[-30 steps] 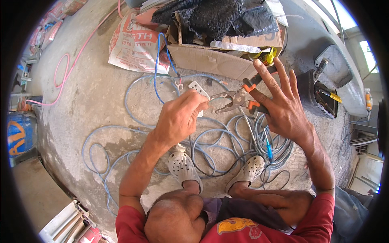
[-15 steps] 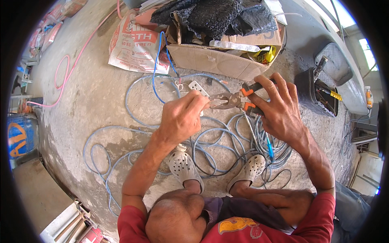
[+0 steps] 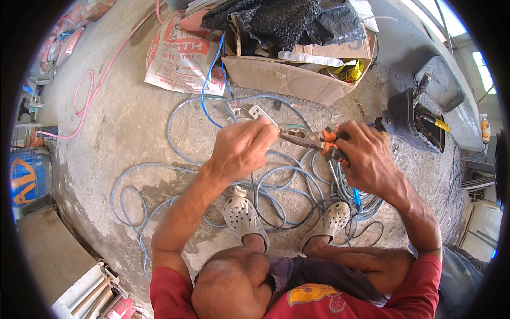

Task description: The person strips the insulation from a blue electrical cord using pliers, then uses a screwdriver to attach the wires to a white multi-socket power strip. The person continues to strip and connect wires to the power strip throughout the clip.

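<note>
I hold a pair of pliers (image 3: pixel 311 140) in my right hand (image 3: pixel 367 155), fingers wrapped around the black and orange handles, with the nose pointing toward my left hand (image 3: pixel 240 149). My left hand is narrowed to a pinch, and a thin green wire (image 3: pixel 295 126) shows just past its fingertips, beside the pliers' nose. I can't tell whether the nose touches the wire.

Beyond my left hand, a white power strip (image 3: pixel 263 114) lies on the concrete floor (image 3: pixel 133 133). Loops of blue-grey cable (image 3: pixel 372 206) spread over the floor around my two pale clogs (image 3: pixel 243 217), heaped thickest near the right one, where a blue screwdriver (image 3: pixel 357 199) lies on them.

Farther off sits a cardboard box (image 3: pixel 289 80), with black plastic (image 3: pixel 287 22) piled on top and a red-and-white paper sack (image 3: pixel 183 59) just to its left. A pink hose (image 3: pixel 91 101) curls along the floor on my far left. On my right stands a black tool bin (image 3: pixel 406 119) with a yellow-handled tool (image 3: pixel 441 125) in it.
</note>
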A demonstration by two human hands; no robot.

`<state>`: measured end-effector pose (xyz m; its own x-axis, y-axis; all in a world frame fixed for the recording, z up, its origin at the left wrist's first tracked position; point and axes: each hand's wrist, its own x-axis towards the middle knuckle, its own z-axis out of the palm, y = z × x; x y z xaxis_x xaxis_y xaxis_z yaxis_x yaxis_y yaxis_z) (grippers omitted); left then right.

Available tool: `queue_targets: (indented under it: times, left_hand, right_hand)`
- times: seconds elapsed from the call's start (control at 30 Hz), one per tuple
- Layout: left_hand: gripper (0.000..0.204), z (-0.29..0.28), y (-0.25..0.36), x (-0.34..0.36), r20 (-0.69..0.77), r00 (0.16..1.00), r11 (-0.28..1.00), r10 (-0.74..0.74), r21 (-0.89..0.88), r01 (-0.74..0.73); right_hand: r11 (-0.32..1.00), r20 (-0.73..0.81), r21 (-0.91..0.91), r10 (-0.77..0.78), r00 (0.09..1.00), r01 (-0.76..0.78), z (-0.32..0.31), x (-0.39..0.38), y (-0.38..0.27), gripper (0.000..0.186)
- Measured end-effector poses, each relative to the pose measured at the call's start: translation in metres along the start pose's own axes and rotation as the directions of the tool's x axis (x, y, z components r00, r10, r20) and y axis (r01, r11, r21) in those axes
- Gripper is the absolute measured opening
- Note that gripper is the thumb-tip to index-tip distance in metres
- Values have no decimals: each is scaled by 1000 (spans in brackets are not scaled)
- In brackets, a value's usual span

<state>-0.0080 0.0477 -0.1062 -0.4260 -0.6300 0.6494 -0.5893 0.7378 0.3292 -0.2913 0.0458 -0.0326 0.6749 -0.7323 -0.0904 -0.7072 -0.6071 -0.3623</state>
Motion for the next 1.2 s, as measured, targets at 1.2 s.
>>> queue_targets:
  times: [1.2]
  left_hand:
    - [27, -28, 7, -2, 624, 644, 575, -443, -354, 738]
  right_hand:
    - [905, -199, -421, -160, 967, 64, 33, 7, 11, 35]
